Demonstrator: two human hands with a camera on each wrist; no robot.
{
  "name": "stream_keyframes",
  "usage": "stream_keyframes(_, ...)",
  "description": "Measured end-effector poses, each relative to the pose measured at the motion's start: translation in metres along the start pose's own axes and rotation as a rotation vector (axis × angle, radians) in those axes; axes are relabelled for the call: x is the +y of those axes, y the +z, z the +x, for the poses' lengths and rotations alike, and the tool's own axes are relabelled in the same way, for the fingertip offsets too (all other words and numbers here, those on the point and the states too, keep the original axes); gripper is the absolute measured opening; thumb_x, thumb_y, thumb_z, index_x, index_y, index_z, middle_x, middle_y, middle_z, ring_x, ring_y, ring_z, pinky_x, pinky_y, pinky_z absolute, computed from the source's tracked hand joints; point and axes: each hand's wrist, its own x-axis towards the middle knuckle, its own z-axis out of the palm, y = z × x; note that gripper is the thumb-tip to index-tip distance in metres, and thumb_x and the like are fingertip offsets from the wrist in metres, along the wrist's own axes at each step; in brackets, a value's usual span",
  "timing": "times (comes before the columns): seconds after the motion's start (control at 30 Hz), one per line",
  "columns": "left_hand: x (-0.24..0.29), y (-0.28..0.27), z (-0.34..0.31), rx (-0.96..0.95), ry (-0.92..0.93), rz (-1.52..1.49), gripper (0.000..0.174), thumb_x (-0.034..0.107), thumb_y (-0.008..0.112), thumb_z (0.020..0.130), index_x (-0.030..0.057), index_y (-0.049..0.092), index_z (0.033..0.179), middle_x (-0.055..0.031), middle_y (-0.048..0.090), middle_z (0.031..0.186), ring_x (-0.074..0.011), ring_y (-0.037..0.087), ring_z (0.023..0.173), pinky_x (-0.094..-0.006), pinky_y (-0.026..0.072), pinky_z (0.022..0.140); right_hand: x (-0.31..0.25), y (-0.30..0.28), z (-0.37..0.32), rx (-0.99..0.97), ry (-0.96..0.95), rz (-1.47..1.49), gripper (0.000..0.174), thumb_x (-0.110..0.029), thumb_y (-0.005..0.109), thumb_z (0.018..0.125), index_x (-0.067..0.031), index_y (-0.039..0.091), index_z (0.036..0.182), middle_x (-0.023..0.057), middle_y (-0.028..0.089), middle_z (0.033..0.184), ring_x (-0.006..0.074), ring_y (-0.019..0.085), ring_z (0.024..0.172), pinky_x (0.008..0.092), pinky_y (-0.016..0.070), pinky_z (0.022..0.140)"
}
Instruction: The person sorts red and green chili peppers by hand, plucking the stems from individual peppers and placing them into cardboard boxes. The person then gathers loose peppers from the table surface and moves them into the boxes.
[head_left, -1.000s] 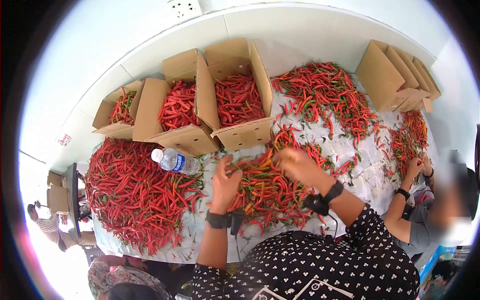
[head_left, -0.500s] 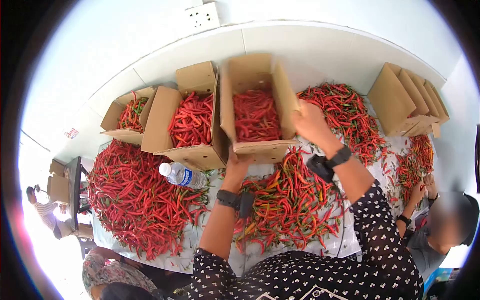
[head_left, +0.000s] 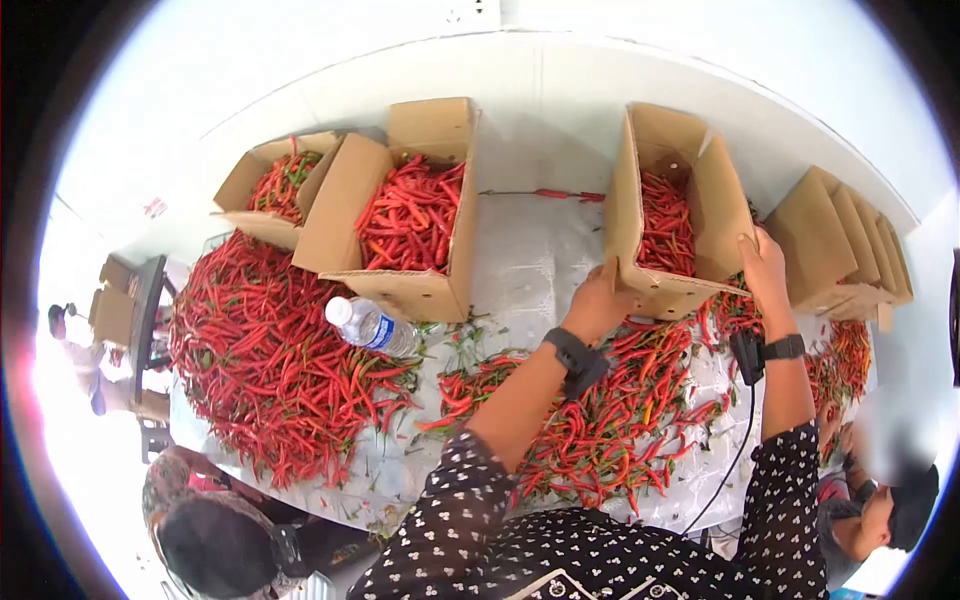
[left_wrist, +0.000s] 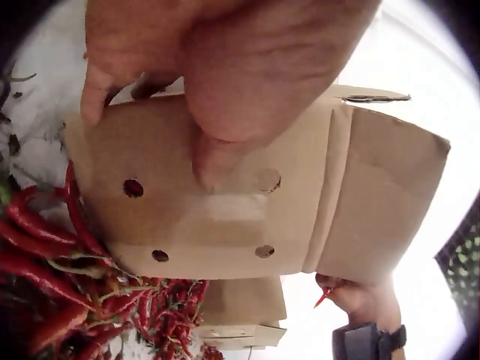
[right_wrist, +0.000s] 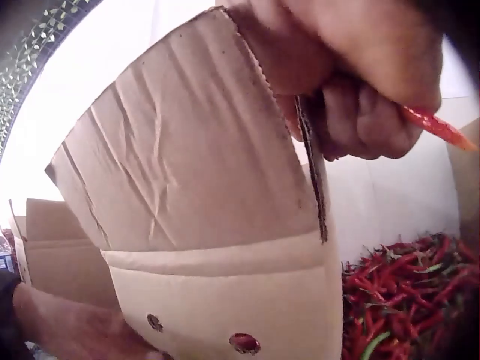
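Observation:
My left hand (head_left: 597,303) holds the near left corner of a cardboard box (head_left: 725,215) of red chillies (head_left: 665,225). In the left wrist view its thumb lies on the box's holed front face, and the other fingers go round the edge, partly hidden. At the box's right side, my right hand (head_left: 765,272) grips the upright flap (right_wrist: 187,150). A single red chilli (right_wrist: 442,129) sticks out of that same hand. Below the box lies a loose pile of red and orange chillies (head_left: 610,430).
A large chilli heap (head_left: 270,360) covers the table's left, beside a water bottle (head_left: 375,327). Two more filled boxes (head_left: 455,225) stand at the back left. Folded cartons (head_left: 815,235) lean at the right. One person (head_left: 215,545) sits at lower left, another (head_left: 880,520) at right.
My hands went from the chilli pile to the box, which has shifted right along the wall, away from its neighbouring box. White table covering shows where it stood.

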Motion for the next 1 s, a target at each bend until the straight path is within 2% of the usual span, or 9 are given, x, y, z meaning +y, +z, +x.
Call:
stream_keyframes(0.17, 0.059, -0.127, -0.056, 0.561, 0.377, 0.685, 0.046, 0.015, 0.063, 0.068, 0.0051, 0.053, 0.112, -0.0144, 0.047, 0.119, -0.0314, 0.044, 0.111, -0.046, 0.0333, 0.091, -0.003, 0.006, -0.013, 0.007, 0.098, 0.017, 0.031, -0.023, 0.049, 0.086, 0.0027, 0.057, 0.102, 0.0157, 0.063, 0.092, 0.0247, 0.059, 0.083, 0.0351, 0.0434, 0.076)
stream_keyframes(0.2, 0.065, -0.151, -0.067, 0.64, 0.35, 0.73, 0.046, 0.014, 0.063, 0.068, 0.0058, 0.053, 0.113, -0.0132, 0.046, 0.12, -0.0308, 0.043, 0.112, -0.046, 0.0321, 0.092, -0.005, 0.006, -0.018, 0.003, 0.093, 0.022, 0.031, -0.023, 0.049, 0.086, 0.0027, 0.057, 0.102, 0.0157, 0.063, 0.092, 0.0247, 0.059, 0.083, 0.0351, 0.0434, 0.076)
stream_keyframes(0.27, 0.066, -0.191, -0.087, 0.775, 0.258, 0.839, 0.046, 0.011, 0.061, 0.069, 0.0069, 0.052, 0.114, -0.0128, 0.044, 0.121, -0.0314, 0.04, 0.115, -0.0455, 0.029, 0.095, -0.008, 0.007, -0.035, 0.417, -0.064, 0.182, 0.028, -0.02, 0.049, 0.088, 0.0013, 0.057, 0.104, 0.011, 0.062, 0.096, 0.0166, 0.057, 0.07, 0.0287, 0.0442, 0.063)
stream_keyframes(0.37, 0.061, -0.221, -0.112, 0.843, 0.116, 0.934, 0.045, 0.005, 0.056, 0.07, 0.0046, 0.051, 0.114, -0.0147, 0.043, 0.122, -0.0334, 0.04, 0.114, -0.0467, 0.0293, 0.095, -0.047, 0.015, -0.084, 0.416, 0.086, 0.624, 0.03, -0.015, 0.049, 0.089, -0.0012, 0.049, 0.116, 0.004, 0.057, 0.092, -0.0025, 0.035, 0.056, 0.0154, 0.0258, 0.043)
stream_keyframes(0.47, 0.048, -0.209, -0.128, 0.713, 0.133, 0.906, 0.044, 0.007, 0.055, 0.071, 0.0017, 0.05, 0.115, -0.0169, 0.04, 0.126, -0.0352, 0.037, 0.117, -0.0468, 0.03, 0.096, -0.105, 0.052, -0.106, 0.205, -0.245, 0.451, 0.034, -0.009, 0.056, 0.083, -0.0005, 0.05, 0.115, 0.0042, 0.057, 0.095, 0.0056, 0.049, 0.069, 0.0208, 0.0432, 0.062)
stream_keyframes(0.53, 0.046, -0.18, -0.144, 0.662, 0.092, 0.704, 0.052, 0.005, 0.059, 0.069, -0.0013, 0.045, 0.119, -0.0212, 0.035, 0.13, -0.0381, 0.033, 0.121, -0.047, 0.0281, 0.099, -0.137, 0.089, -0.098, 0.022, -0.308, 0.529, 0.042, -0.014, 0.062, 0.08, 0.0015, 0.047, 0.117, 0.0067, 0.057, 0.095, 0.0116, 0.052, 0.079, 0.0258, 0.0443, 0.076)
stream_keyframes(0.67, 0.006, -0.147, -0.155, 0.744, -0.09, 0.271, 0.069, 0.003, 0.061, 0.07, -0.0057, 0.027, 0.13, -0.0274, 0.033, 0.128, -0.0413, 0.031, 0.121, -0.0453, 0.0251, 0.102, -0.196, 0.164, -0.063, -0.269, -0.068, 0.656, 0.07, -0.036, 0.068, 0.074, 0.0076, 0.04, 0.122, 0.0257, 0.057, 0.106, 0.0248, 0.058, 0.094, 0.0341, 0.0464, 0.078)
stream_keyframes(0.83, -0.074, -0.145, -0.136, 0.695, -0.203, 0.162, 0.079, 0.007, 0.061, 0.072, -0.0115, 0.013, 0.132, -0.0329, 0.024, 0.133, -0.0469, 0.026, 0.123, -0.0409, 0.0283, 0.101, -0.267, 0.183, -0.052, -0.481, -0.092, 0.248, 0.058, -0.037, 0.062, 0.074, 0.0093, 0.048, 0.107, 0.028, 0.059, 0.096, 0.0388, 0.057, 0.096, 0.0394, 0.0445, 0.081)
stream_keyframes(1.0, -0.077, -0.13, -0.122, 0.674, -0.163, -0.001, 0.086, 0.011, 0.064, 0.071, -0.012, 0.01, 0.133, -0.0344, 0.024, 0.133, -0.0449, 0.028, 0.124, -0.041, 0.0331, 0.097, -0.238, 0.202, -0.044, -0.317, -0.199, 0.187, 0.037, -0.024, 0.055, 0.073, 0.0095, 0.057, 0.088, 0.031, 0.058, 0.084, 0.0451, 0.056, 0.084, 0.0461, 0.0446, 0.076)
